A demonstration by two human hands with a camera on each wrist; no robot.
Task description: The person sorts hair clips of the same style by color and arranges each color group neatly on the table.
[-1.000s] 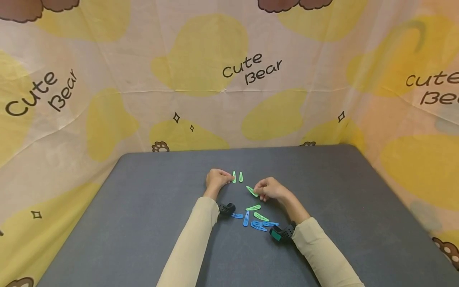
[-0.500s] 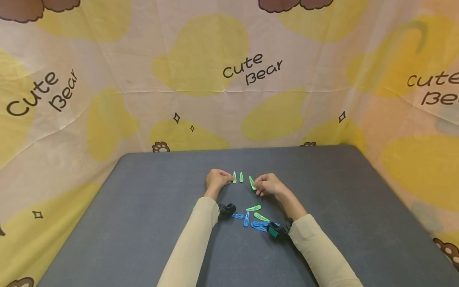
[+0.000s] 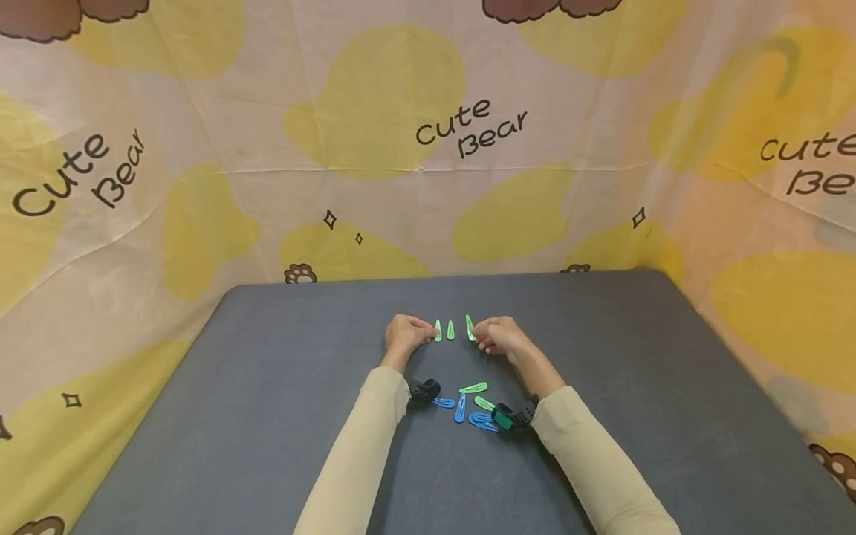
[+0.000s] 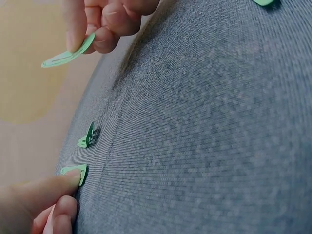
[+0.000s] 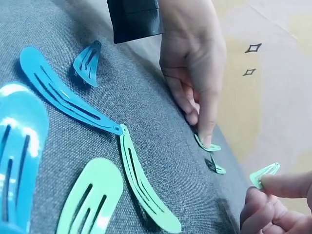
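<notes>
My left hand (image 3: 405,334) is at the far middle of the table, its fingertips pinching the lower end of a green snap hair clip (image 4: 73,170). Beside that clip lies a second green hair clip (image 3: 451,331), untouched. To the right of both, my right hand (image 3: 500,336) pinches another green hair clip (image 3: 469,327) between thumb and finger. Both wrist views show this clip lifted off the surface, narrow tip pointing away from the hand.
Nearer the body lie two more green hair clips (image 3: 474,388) and several blue hair clips (image 3: 460,408), one partly overlapped by the right wrist's black camera mount (image 3: 515,416). The grey table (image 3: 267,416) ends at a patterned cloth backdrop (image 3: 374,104).
My right hand has carried its green hair clip away from the body, turning it from slanted to nearly parallel with the other two. The left hand stays in place.
</notes>
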